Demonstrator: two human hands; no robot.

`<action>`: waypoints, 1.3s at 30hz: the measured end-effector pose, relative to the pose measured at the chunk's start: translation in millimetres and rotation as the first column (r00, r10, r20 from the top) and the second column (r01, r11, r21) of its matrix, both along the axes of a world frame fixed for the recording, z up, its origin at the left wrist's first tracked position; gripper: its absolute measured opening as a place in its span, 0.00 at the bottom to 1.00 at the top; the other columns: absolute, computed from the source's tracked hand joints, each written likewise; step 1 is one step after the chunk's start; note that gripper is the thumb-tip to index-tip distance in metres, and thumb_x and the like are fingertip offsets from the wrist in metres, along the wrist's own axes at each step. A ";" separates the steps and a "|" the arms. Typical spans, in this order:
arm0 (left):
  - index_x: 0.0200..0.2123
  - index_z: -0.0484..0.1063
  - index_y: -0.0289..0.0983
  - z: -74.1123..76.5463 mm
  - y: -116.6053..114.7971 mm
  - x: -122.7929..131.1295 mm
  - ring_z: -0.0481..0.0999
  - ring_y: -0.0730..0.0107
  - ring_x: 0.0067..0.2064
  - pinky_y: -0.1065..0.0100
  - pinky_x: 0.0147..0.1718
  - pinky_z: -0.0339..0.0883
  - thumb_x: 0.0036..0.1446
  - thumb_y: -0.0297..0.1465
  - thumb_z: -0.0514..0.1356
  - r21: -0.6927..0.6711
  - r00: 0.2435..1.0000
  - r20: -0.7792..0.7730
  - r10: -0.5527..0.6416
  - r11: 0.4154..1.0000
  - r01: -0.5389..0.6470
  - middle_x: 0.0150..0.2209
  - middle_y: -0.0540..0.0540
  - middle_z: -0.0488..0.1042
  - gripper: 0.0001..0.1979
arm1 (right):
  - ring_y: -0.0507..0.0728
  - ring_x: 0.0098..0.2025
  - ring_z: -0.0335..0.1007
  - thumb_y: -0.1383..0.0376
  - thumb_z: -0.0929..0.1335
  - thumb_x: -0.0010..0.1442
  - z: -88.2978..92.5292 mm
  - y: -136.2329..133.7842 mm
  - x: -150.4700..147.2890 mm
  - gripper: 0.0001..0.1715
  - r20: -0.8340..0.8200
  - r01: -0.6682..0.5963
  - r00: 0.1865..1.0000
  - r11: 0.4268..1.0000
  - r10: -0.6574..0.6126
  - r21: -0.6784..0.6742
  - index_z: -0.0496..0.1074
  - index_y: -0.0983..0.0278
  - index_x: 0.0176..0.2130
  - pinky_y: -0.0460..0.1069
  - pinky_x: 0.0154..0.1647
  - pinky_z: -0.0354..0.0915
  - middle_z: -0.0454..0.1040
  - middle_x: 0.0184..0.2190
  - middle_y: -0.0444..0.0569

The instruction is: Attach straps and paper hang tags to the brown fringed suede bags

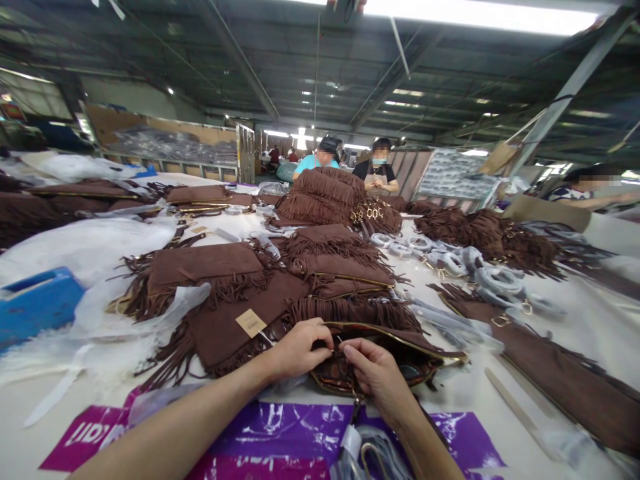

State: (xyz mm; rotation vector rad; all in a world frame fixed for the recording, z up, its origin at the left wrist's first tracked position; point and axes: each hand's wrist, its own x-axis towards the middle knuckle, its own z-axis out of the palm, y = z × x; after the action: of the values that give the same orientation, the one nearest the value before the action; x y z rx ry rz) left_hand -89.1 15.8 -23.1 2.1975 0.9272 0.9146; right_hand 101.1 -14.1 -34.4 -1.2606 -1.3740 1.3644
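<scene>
A brown fringed bag (pixel 415 381) lies in front of me with its gold zipper open, showing a patterned lining. At its opening, my left hand (pixel 303 347) is closed, fingertips bent together; what they hold is hidden. Facing it, my right hand (pixel 373 367) pinches a thin, pale, strand-like piece above the lining, too small to name. A tan paper tag (pixel 251 323) with a white string lies beside my left hand, on another brown bag (pixel 215 337). Below the open bag, a metal clip hangs near a grey wrapped strap (pixel 377 453).
Purple printed plastic bags (pixel 285 427) lie under my forearms. Brown fringed bags (pixel 325 197) are piled ahead. Wrapped strap coils (pixel 500 280) and a long brown piece (pixel 565 373) lie right. A blue plastic object (pixel 40 303) sits left. Two people (pixel 377 170) stand beyond the pile.
</scene>
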 end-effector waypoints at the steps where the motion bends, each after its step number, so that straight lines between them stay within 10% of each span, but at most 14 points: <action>1: 0.27 0.74 0.35 0.8 0.1 0.0 0.69 0.70 0.35 0.71 0.37 0.60 0.50 0.19 0.61 -0.014 1.000 0.008 0.005 1.000 -0.005 0.30 0.50 0.70 0.06 | 0.48 0.17 0.48 0.46 0.70 0.50 -0.8 -1.0 3.6 0.24 0.040 0.015 0.999 0.999 -0.016 0.032 0.75 0.65 0.31 0.44 0.17 0.48 0.59 0.17 0.37; 5: 0.27 0.74 0.35 2.7 2.0 -0.3 0.70 0.71 0.35 0.71 0.38 0.61 0.49 0.19 0.60 -0.064 0.999 0.034 0.014 0.998 -0.011 0.30 0.50 0.70 0.07 | 0.56 0.26 0.64 0.53 0.69 0.49 -0.7 -6.6 9.7 0.17 0.217 0.043 0.973 0.987 -0.076 0.157 0.74 0.65 0.23 0.48 0.29 0.60 0.72 0.21 0.46; 14: 0.31 0.77 0.35 0.3 3.5 -4.6 0.73 0.69 0.39 0.71 0.41 0.65 0.47 0.16 0.58 -0.071 0.996 0.030 -0.083 0.994 0.085 0.35 0.48 0.72 0.12 | 0.56 0.24 0.66 0.57 0.63 0.53 4.9 -10.2 -13.2 0.16 0.441 0.011 0.884 0.950 -0.155 0.312 0.73 0.61 0.22 0.48 0.27 0.55 0.72 0.19 0.45; 24: 0.33 0.68 0.36 10.0 -11.9 5.2 0.70 0.64 0.38 0.66 0.38 0.67 0.58 0.21 0.52 0.151 0.886 -0.461 0.060 0.988 0.011 0.40 0.43 0.68 0.08 | 0.58 0.26 0.69 0.61 0.63 0.56 9.5 -11.1 -12.7 0.14 0.477 -0.086 0.869 0.910 -0.130 0.405 0.75 0.60 0.24 0.50 0.30 0.58 0.73 0.21 0.45; 31: 0.31 0.65 0.37 46.5 -21.8 -16.0 0.62 0.61 0.58 0.62 0.56 0.58 0.60 0.21 0.52 0.048 0.995 -0.054 -0.081 0.995 0.084 0.56 0.40 0.63 0.07 | 0.59 0.32 0.71 0.55 0.66 0.61 24.7 -17.8 16.4 0.14 0.295 0.062 0.930 0.883 -0.221 0.465 0.76 0.60 0.38 0.50 0.35 0.64 0.75 0.29 0.47; 35: 0.30 0.63 0.37 69.9 -42.7 -10.7 0.67 0.66 0.47 0.66 0.48 0.62 0.62 0.23 0.49 0.030 0.998 0.066 -0.022 0.999 0.020 0.46 0.43 0.68 0.08 | 0.57 0.29 0.69 0.52 0.64 0.64 40.8 -16.2 4.5 0.20 0.158 0.156 0.957 0.889 -0.244 0.431 0.72 0.62 0.47 0.49 0.33 0.64 0.72 0.26 0.44; 39: 0.29 0.61 0.37 65.9 -56.0 5.5 0.68 0.74 0.31 0.72 0.33 0.63 0.57 0.23 0.50 -0.295 0.984 0.162 -0.068 0.949 0.114 0.33 0.48 0.71 0.06 | 0.57 0.33 0.70 0.54 0.62 0.66 58.9 -8.8 -23.5 0.19 0.129 0.128 0.964 0.828 -0.233 0.545 0.71 0.63 0.47 0.49 0.38 0.65 0.73 0.30 0.46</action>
State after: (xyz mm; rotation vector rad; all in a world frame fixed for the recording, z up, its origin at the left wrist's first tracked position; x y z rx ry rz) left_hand -83.6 -40.3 42.8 1.8681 0.8258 0.8213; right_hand 77.6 -22.9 24.5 -1.1167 -1.5775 0.6643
